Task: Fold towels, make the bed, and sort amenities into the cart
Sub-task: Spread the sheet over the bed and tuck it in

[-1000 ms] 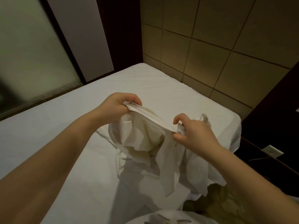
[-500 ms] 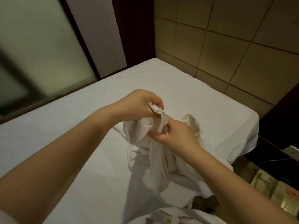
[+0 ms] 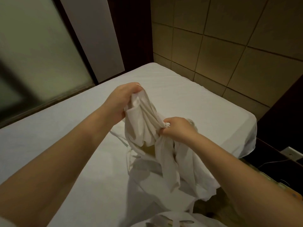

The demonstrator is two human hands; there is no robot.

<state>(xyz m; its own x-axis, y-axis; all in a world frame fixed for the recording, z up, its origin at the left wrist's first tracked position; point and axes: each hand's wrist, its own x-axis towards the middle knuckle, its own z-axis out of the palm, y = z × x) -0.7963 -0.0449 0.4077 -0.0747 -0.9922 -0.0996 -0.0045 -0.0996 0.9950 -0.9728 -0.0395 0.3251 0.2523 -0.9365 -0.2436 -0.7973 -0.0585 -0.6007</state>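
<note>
L hand (image 3: 121,102) is gripping the bunched top of a white linen cloth (image 3: 144,122) above the bed (image 3: 180,89). R hand (image 3: 177,128) is pinching it lower, fingertips buried in folds. Cloth's lower end is trailing onto the bed, cut off at frame btm. Tiled wall (image 3: 229,46) is running behind the bed, w/ a frosted glass panel (image 3: 32,46) along its left side.

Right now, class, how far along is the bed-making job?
Done: a white sheet lies smooth over the bed. In hand: the left hand and right hand both grip a bunched white cloth over it. Left: that cloth is not yet spread flat.
</note>
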